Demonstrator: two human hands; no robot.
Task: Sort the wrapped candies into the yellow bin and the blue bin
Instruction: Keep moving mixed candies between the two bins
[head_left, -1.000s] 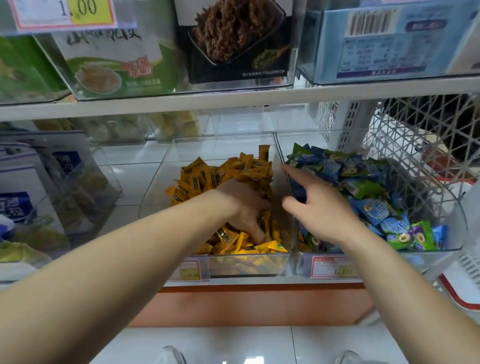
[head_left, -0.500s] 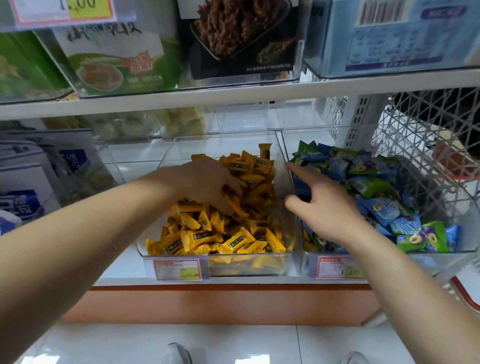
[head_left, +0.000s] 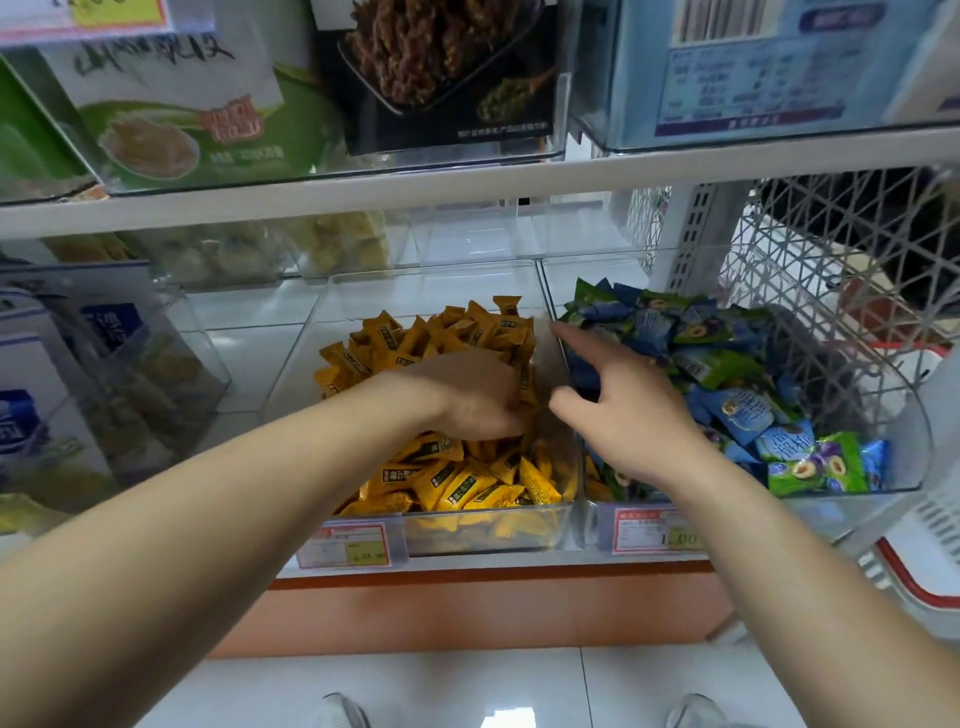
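Yellow candies (head_left: 457, 483) lie beneath the curled left fingers (head_left: 505, 414).

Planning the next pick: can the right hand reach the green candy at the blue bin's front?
Probably yes: the right hand is over the open blue bin, and the green candy lies uncovered.

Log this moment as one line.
left hand: fingers in yellow candies, grip hidden | right hand: index extended, over bin wall

Yellow candies (head_left: 457, 483) with black labels; blue and green candies (head_left: 727, 374); orange shelf base (head_left: 467, 608)
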